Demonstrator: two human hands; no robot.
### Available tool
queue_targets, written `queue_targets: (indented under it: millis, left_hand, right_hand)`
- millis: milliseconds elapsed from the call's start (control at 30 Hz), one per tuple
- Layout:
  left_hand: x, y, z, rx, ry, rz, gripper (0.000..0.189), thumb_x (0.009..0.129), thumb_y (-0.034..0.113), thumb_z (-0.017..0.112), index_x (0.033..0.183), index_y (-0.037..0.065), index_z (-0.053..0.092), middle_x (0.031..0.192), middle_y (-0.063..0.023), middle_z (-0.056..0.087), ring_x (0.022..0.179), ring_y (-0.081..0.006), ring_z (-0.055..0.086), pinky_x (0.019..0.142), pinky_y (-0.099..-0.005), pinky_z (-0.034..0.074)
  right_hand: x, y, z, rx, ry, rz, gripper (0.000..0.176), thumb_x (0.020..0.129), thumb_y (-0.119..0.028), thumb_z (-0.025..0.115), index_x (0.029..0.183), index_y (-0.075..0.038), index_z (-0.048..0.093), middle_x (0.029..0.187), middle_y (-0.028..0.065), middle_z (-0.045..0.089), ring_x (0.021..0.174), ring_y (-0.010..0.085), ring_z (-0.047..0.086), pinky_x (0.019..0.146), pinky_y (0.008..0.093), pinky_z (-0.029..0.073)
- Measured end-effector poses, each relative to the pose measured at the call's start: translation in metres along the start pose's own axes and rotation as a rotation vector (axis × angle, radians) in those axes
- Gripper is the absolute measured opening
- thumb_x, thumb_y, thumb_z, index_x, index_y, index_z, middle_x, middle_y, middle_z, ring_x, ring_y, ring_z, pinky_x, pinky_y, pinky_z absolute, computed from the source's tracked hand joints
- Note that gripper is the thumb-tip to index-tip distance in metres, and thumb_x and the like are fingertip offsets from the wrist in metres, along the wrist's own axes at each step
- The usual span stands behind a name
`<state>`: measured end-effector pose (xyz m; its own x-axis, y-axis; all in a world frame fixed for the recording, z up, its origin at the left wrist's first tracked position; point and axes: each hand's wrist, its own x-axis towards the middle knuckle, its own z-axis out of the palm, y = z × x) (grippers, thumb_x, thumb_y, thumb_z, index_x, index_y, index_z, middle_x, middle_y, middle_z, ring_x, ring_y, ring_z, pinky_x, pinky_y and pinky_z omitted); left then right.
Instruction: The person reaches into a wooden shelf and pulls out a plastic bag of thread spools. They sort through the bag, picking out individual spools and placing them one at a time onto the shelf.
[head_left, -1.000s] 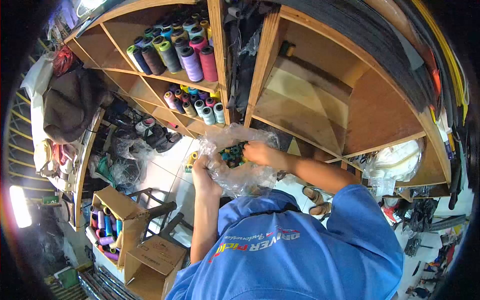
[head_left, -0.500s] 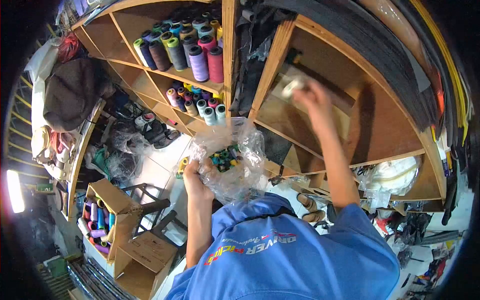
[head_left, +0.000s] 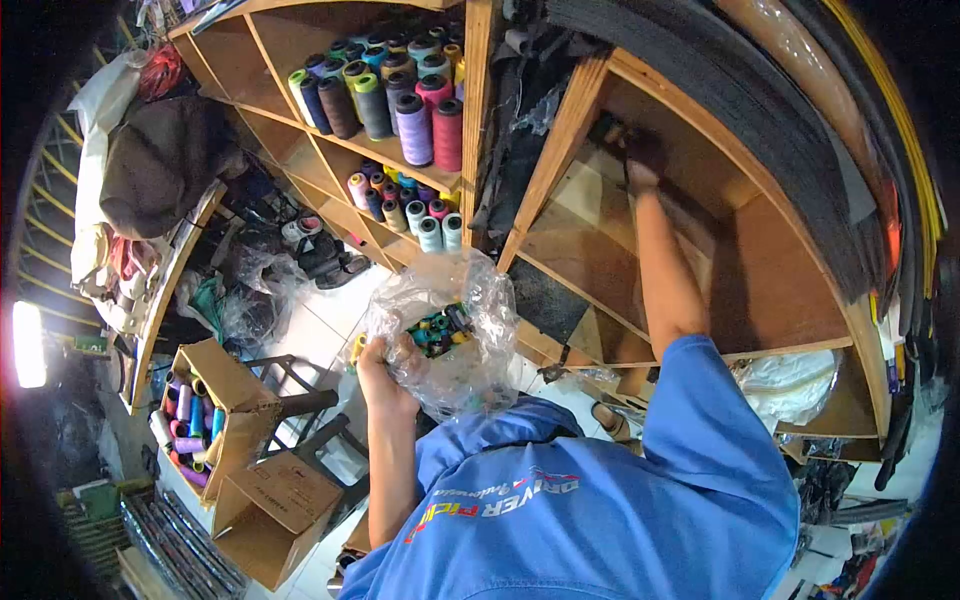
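My left hand (head_left: pixel 380 375) is closed around the side of a clear plastic bag (head_left: pixel 462 385), which hangs open-mouthed before my chest. Inside the bag lie several small dark, green and yellow thread spools (head_left: pixel 438 330). My right arm stretches into a wooden shelf compartment (head_left: pixel 770 265). Deep in its shaded back corner, my right hand (head_left: pixel 640 172) is beside small dark items (head_left: pixel 608 130) that I cannot make out. Shadow hides its fingers, so whatever they hold does not show.
Large thread cones (head_left: pixel 412 130) fill an upper shelf, with smaller cones (head_left: pixel 428 232) below. A cardboard box (head_left: pixel 235 400) of cones and an open carton (head_left: pixel 275 500) stand at lower left. Dark fabric strips (head_left: pixel 700 80) drape over the shelf top. Plastic-wrapped white material (head_left: pixel 795 385) sits lower right.
My right hand has moved up and deeper into the compartment; the small white item seen in it earlier no longer shows. My left hand still holds the bag.
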<state>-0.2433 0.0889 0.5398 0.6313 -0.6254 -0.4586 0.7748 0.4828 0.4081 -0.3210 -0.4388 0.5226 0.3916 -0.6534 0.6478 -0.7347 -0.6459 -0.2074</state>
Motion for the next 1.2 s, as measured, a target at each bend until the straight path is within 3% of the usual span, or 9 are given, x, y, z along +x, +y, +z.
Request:
queue_targets:
  millis: [300, 400, 533, 733, 900, 967, 1033, 1167, 1200]
  left_hand:
    - [0.002, -0.001, 0.005, 0.011, 0.154, 0.043, 0.038, 0.085, 0.020, 0.039, 0.118, 0.007, 0.052, 0.067, -0.0033, 0.054, 0.046, -0.0128, 0.043, 0.039, -0.0246, 0.035]
    - [-0.004, 0.002, 0.008, -0.022, 0.124, 0.019, 0.035, 0.084, 0.019, 0.039, 0.114, 0.006, 0.053, 0.066, -0.0036, 0.054, 0.046, -0.0134, 0.044, 0.039, -0.0247, 0.036]
    - [0.000, 0.002, -0.002, -0.039, 0.055, 0.022, 0.029, 0.084, 0.018, 0.039, 0.106, 0.007, 0.053, 0.065, -0.0040, 0.053, 0.046, -0.0132, 0.044, 0.038, -0.0244, 0.036]
    - [0.000, 0.004, -0.003, -0.027, 0.101, 0.016, 0.029, 0.084, 0.019, 0.039, 0.107, 0.007, 0.053, 0.065, -0.0043, 0.053, 0.046, -0.0125, 0.044, 0.038, -0.0241, 0.035]
    - [0.000, 0.005, -0.002, 0.003, 0.023, 0.057, 0.032, 0.088, 0.021, 0.037, 0.111, 0.006, 0.052, 0.063, -0.0039, 0.051, 0.044, -0.0121, 0.042, 0.037, -0.0252, 0.034]
    - [0.000, 0.006, -0.003, -0.002, -0.033, 0.049, 0.029, 0.087, 0.020, 0.038, 0.107, 0.005, 0.052, 0.063, -0.0039, 0.051, 0.044, -0.0119, 0.043, 0.037, -0.0253, 0.036]
    - [-0.003, 0.008, 0.005, -0.015, -0.058, 0.047, 0.026, 0.086, 0.019, 0.039, 0.104, 0.005, 0.052, 0.063, -0.0041, 0.051, 0.044, -0.0120, 0.043, 0.037, -0.0254, 0.036]
    - [-0.006, 0.008, 0.012, -0.007, 0.036, 0.047, 0.023, 0.084, 0.015, 0.042, 0.100, 0.003, 0.053, 0.063, -0.0039, 0.051, 0.042, -0.0129, 0.044, 0.036, -0.0257, 0.038]
    - [-0.009, 0.009, 0.014, -0.016, 0.015, 0.028, 0.023, 0.084, 0.015, 0.042, 0.100, 0.003, 0.052, 0.063, -0.0037, 0.051, 0.042, -0.0129, 0.044, 0.036, -0.0258, 0.039]
  right_hand:
    - [-0.002, 0.019, 0.039, 0.108, 0.115, 0.016, 0.027, 0.077, -0.027, 0.062, 0.091, -0.004, 0.066, 0.088, 0.0170, 0.064, 0.087, 0.0299, 0.062, 0.076, 0.0385, 0.048]
    - [-0.004, 0.026, 0.043, -0.103, 0.274, -0.197, 0.030, 0.078, -0.029, 0.060, 0.091, -0.003, 0.066, 0.087, 0.0178, 0.064, 0.084, 0.0288, 0.063, 0.075, 0.0366, 0.048]
    - [0.006, 0.012, 0.032, -0.279, -0.081, 0.047, 0.028, 0.083, -0.027, 0.054, 0.090, -0.003, 0.066, 0.091, 0.0164, 0.064, 0.084, 0.0289, 0.063, 0.077, 0.0369, 0.048]
    - [-0.003, 0.055, 0.061, -0.415, 0.201, -0.274, 0.029, 0.088, -0.024, 0.049, 0.094, -0.001, 0.065, 0.092, 0.0126, 0.065, 0.083, 0.0255, 0.063, 0.078, 0.0367, 0.048]
    - [-0.027, -0.053, -0.061, 0.734, -0.274, 0.860, 0.027, 0.089, -0.022, 0.056, 0.099, 0.002, 0.062, 0.088, 0.0105, 0.065, 0.081, 0.0205, 0.063, 0.076, 0.0313, 0.050]
    - [-0.064, -0.097, -0.123, 1.275, -0.492, 0.443, 0.022, 0.088, -0.017, 0.057, 0.097, 0.004, 0.062, 0.093, 0.0122, 0.065, 0.084, 0.0188, 0.064, 0.074, 0.0288, 0.051]
    - [-0.094, -0.132, -0.152, 1.517, -1.143, 0.206, 0.024, 0.089, -0.017, 0.056, 0.099, 0.004, 0.061, 0.094, 0.0127, 0.065, 0.086, 0.0199, 0.064, 0.075, 0.0300, 0.053]
    - [-0.177, -0.230, -0.136, 1.308, -1.781, 0.008, 0.038, 0.087, -0.015, 0.056, 0.120, 0.004, 0.052, 0.109, 0.0176, 0.062, 0.094, 0.0197, 0.062, 0.085, 0.0306, 0.050]
    - [-0.194, -0.248, -0.112, 0.853, -1.597, -0.523, 0.038, 0.083, -0.011, 0.055, 0.118, 0.004, 0.054, 0.108, 0.0197, 0.062, 0.093, 0.0236, 0.063, 0.081, 0.0330, 0.050]
